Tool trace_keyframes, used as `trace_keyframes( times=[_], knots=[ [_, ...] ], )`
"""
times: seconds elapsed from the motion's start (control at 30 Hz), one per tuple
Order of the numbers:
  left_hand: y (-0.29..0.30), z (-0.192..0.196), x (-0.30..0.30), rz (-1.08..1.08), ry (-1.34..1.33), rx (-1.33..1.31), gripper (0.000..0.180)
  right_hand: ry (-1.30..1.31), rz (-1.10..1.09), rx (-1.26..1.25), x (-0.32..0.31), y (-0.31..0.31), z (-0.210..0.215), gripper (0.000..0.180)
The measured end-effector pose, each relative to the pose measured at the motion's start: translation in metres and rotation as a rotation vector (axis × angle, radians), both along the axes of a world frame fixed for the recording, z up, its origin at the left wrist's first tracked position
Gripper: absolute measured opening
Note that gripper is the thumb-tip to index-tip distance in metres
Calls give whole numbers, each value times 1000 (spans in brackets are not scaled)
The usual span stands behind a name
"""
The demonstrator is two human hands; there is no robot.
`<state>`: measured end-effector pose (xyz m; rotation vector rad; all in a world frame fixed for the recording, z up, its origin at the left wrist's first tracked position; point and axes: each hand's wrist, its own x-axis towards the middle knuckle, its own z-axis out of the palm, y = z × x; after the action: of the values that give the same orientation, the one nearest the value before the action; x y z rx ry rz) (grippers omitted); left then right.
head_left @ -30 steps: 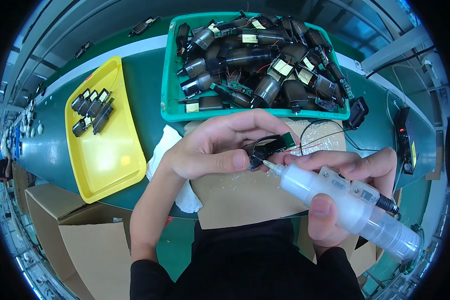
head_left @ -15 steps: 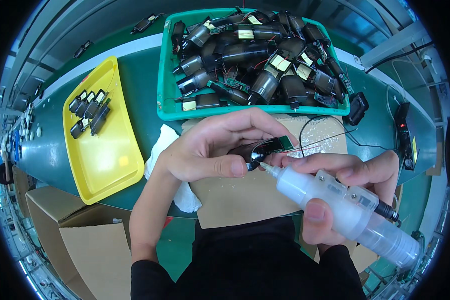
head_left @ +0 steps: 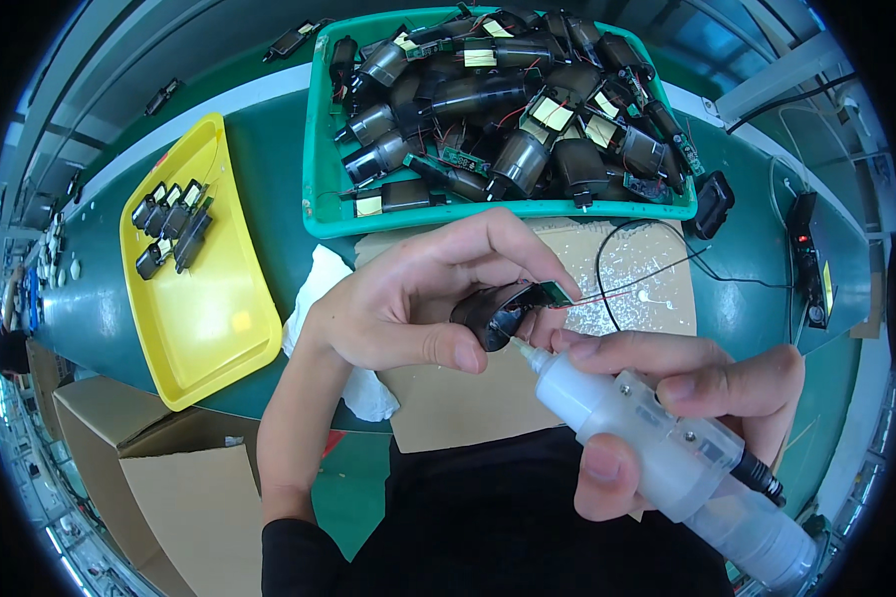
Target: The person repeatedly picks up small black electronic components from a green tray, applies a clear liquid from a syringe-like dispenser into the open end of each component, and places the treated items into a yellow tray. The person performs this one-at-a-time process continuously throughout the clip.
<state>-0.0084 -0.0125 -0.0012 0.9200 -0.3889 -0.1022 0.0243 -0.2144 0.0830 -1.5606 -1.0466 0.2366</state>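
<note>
My left hand (head_left: 418,298) holds a small black motor part (head_left: 498,310) with a green circuit board and thin red wires at its end. My right hand (head_left: 687,398) grips a translucent white dispenser gun (head_left: 657,448). Its nozzle tip touches the underside of the black part. Both hands hover over a brown cardboard sheet (head_left: 468,408) speckled with white glue drops.
A green bin (head_left: 329,214) full of several black motor assemblies stands behind the hands. A yellow tray (head_left: 209,328) with several small black parts lies at the left. A white cloth (head_left: 319,289) lies under my left wrist. Cardboard boxes (head_left: 169,478) stand below the bench.
Both hands have drifted slightly lower and toward me. The nozzle stays against the black part, and the grip on both things is the same.
</note>
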Motion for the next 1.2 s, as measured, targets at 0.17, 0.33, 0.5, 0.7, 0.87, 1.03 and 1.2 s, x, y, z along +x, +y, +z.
trace_keyframes(
  times=[0.17,0.33,0.5,0.7,0.87,1.03,1.2],
  knots=[
    [0,-4,-2,-6,-23,-37,58,8,12,-25,-3,1,1,51],
    [2,-6,-2,-36,-41,-33,58,-29,32,-75,-2,-2,6,52],
    [2,-6,0,-62,-84,-43,59,-26,22,-50,-4,-2,6,53],
    [3,-9,-1,-52,-107,-43,58,-42,74,-77,-1,-4,4,53],
    [6,-9,-1,-74,-109,-7,59,-41,70,-87,-1,-3,7,51],
    [7,-9,-1,-93,-119,-16,59,-33,72,-113,0,-3,9,49],
    [7,-4,-3,-109,-92,-36,59,-35,93,-138,2,-6,12,49]
  ],
)
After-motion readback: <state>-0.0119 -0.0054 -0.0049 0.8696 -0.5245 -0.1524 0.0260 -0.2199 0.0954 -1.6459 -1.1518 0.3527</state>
